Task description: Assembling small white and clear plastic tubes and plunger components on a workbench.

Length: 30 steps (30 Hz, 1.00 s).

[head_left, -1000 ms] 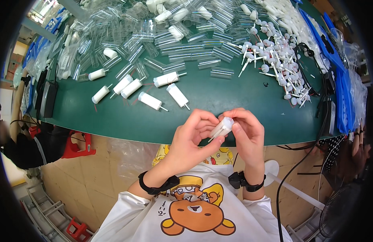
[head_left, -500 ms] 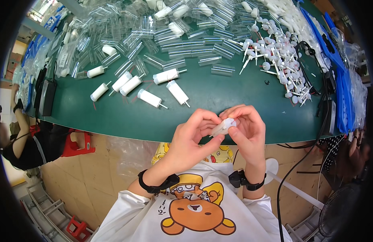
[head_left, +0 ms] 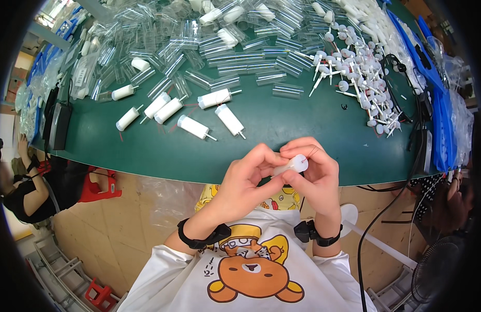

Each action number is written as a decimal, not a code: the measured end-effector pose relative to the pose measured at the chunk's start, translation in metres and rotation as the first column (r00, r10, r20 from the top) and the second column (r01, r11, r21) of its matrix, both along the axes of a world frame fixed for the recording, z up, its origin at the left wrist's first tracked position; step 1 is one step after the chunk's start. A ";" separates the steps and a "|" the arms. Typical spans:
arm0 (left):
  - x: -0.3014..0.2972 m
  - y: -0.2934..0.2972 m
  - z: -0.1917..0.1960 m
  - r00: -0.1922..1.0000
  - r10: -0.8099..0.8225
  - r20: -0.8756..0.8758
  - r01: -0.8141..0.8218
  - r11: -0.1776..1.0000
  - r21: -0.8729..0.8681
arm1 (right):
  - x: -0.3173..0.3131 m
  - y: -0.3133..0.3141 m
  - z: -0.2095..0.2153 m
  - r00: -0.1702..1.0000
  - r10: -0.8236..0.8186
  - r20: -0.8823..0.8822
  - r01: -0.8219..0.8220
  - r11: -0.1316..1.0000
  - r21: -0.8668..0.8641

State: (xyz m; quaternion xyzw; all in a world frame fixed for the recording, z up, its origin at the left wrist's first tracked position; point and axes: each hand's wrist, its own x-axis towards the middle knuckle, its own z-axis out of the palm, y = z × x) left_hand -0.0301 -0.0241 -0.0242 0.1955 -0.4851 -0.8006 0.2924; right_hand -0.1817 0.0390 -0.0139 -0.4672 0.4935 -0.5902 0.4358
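Between my two hands, above the front edge of the green table [head_left: 162, 151], is a white cylinder with a round translucent end cap [head_left: 298, 163]. My left hand [head_left: 245, 177] closes on its left side with thumb and fingers. My right hand [head_left: 319, 174] pinches it near the cap, where a thin red wire shows. Beyond my hands lie several finished-looking white cylinders [head_left: 229, 119] with thin stems, some with red wires. To the right is a heap of white stemmed caps [head_left: 362, 73] with red wires.
Clear plastic tubes [head_left: 235, 67] cover the far table. Blue trays [head_left: 442, 125] and a black cable [head_left: 393, 182] are at the right. A black power adapter [head_left: 60, 126] lies at the left edge. People sit at both sides; a red stool [head_left: 102, 183] stands left.
The held cylinder has turned so its round cap shows more fully, and my right fingers have shifted round it. At the left, the other person's arm has moved.
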 end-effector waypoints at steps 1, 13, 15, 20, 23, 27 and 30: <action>-0.001 -0.001 0.001 1.000 -0.007 0.001 0.007 1.000 0.012 | 0.001 0.001 -0.001 1.000 -0.017 0.020 0.016 1.000 0.020; 0.000 -0.011 0.007 0.990 -0.136 -0.028 0.138 0.987 0.085 | -0.002 -0.037 0.018 0.957 -0.280 0.077 0.270 0.956 0.120; 0.001 -0.012 0.008 0.989 -0.145 -0.033 0.147 0.985 0.090 | -0.001 -0.046 0.017 0.956 -0.291 0.034 0.288 0.955 0.072; 0.001 -0.014 0.012 0.982 -0.188 -0.028 0.190 0.976 0.108 | 0.000 -0.058 0.010 0.943 -0.257 -0.209 0.279 0.957 0.083; 0.001 -0.013 0.010 0.983 -0.182 -0.037 0.185 0.979 0.089 | 0.000 -0.056 0.011 0.942 -0.221 -0.254 0.256 0.960 0.115; 0.001 -0.012 0.008 0.995 -0.102 -0.014 0.103 0.989 0.105 | 0.001 -0.044 0.020 0.956 -0.254 -0.150 0.271 0.956 0.109; 0.001 -0.011 0.005 0.998 -0.040 0.038 0.035 0.991 0.132 | -0.001 -0.026 0.024 0.965 -0.260 -0.041 0.262 0.959 0.104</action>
